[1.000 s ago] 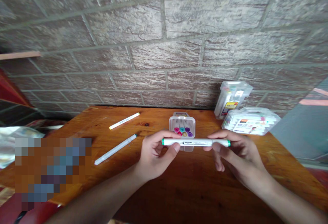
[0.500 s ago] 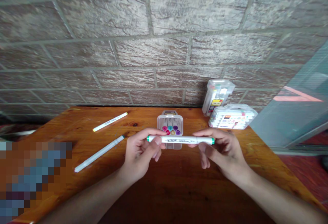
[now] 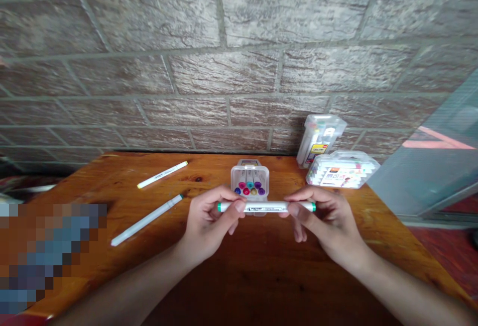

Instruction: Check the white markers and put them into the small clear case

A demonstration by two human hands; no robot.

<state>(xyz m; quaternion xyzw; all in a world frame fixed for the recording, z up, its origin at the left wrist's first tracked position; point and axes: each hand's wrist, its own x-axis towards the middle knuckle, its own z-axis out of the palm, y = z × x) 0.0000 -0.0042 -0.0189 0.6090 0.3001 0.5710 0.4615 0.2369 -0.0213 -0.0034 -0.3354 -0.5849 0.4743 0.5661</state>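
A white marker (image 3: 266, 207) with green ends lies level between my two hands, its printed label facing me. My left hand (image 3: 214, 219) pinches it near the left end between thumb and fingers. Near the other end, the thumb and fingers of my right hand (image 3: 323, 219) close on the same marker; its lower fingers hang below. Just behind the marker is an open clear plastic case (image 3: 266, 176) holding several markers with pink, teal, purple, red, blue and tan ends. The held marker and my fingers hide the front of that case.
On the left of the wooden table (image 3: 179, 286) lie a yellow-ended marker (image 3: 163, 174) and a dark-green-ended marker (image 3: 147, 220). At the back right, an upright clear marker case (image 3: 321, 139) stands behind a wider marker case (image 3: 343, 170). A brick wall (image 3: 246, 72) rises behind.
The right thumb and fingers have closed onto the marker's barrel, slightly in from its right end. The view has shifted a little, and a blue-ended marker now shows in the case.
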